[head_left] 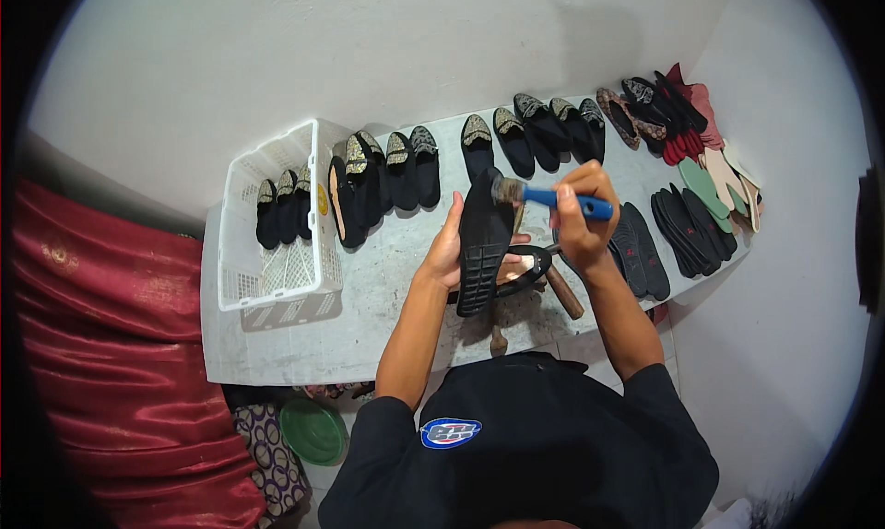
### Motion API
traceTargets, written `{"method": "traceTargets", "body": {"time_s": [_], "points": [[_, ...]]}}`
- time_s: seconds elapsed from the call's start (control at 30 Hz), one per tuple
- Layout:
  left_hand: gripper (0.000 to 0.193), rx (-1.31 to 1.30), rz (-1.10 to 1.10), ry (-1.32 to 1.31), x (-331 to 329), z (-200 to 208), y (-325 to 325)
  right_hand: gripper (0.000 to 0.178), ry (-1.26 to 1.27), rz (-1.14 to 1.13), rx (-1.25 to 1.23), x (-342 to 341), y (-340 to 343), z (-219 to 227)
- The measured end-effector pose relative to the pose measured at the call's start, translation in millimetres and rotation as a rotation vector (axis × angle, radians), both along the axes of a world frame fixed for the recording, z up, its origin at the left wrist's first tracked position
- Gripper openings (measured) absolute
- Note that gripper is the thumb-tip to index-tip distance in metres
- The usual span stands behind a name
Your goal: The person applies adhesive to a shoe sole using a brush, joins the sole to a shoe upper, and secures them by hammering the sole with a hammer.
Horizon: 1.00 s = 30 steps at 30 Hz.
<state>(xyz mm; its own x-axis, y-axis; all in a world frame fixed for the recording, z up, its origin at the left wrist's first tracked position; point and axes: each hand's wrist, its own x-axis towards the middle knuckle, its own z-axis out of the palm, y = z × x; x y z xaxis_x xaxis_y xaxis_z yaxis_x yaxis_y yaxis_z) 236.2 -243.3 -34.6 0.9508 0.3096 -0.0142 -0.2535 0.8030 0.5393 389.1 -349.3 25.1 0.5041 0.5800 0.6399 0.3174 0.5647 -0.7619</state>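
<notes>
My left hand (446, 245) grips a black shoe (485, 239) over the table, its ridged sole facing up and its toe pointing away from me. In my right hand (584, 225) is a brush with a blue handle (544, 197); the bristles (505, 190) are at the toe end of the sole, and I cannot tell whether they touch it. Beneath my hands lies another black shoe with a beige inside (527, 267), partly hidden by the held one. Beside it a wooden tool handle (563, 294) rests on the tabletop.
A white plastic crate (235, 299) holding several shoes stands on the table (369, 312) at left. Black shoes with patterned uppers (424, 165) line the back. Black soles (696, 229) and green and beige pieces (714, 188) lie at right. Below left are a red curtain (120, 363) and green basin (313, 432).
</notes>
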Motion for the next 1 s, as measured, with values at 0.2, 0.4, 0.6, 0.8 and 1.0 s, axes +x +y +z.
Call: {"method": "traceTargets", "body": {"time_s": [0.2,0.4,0.6,0.8,1.0], "points": [[0.088,-0.037,0.02,0.019,-4.2,-3.8,0.1,0.007,-0.378,-0.042,0.122,-10.6,-6.7,-17.9],[0.091,0.1,-0.017,0.056,-6.1,-12.7,2.4,0.009,-0.188,0.013,0.08,2.3,-6.0,-4.5],[0.086,0.076,-0.034,-0.04,-4.8,-13.4,2.1,0.009,-0.341,-0.108,0.134,1.0,-0.4,2.2],[0.081,0.115,0.094,0.071,-4.2,-7.8,-2.9,0.009,-0.361,-0.008,0.098,3.1,-11.2,-15.4],[0.082,0.135,0.116,0.035,-4.3,7.4,-11.8,0.007,-0.377,-0.139,0.158,3.4,1.5,7.5]]}}
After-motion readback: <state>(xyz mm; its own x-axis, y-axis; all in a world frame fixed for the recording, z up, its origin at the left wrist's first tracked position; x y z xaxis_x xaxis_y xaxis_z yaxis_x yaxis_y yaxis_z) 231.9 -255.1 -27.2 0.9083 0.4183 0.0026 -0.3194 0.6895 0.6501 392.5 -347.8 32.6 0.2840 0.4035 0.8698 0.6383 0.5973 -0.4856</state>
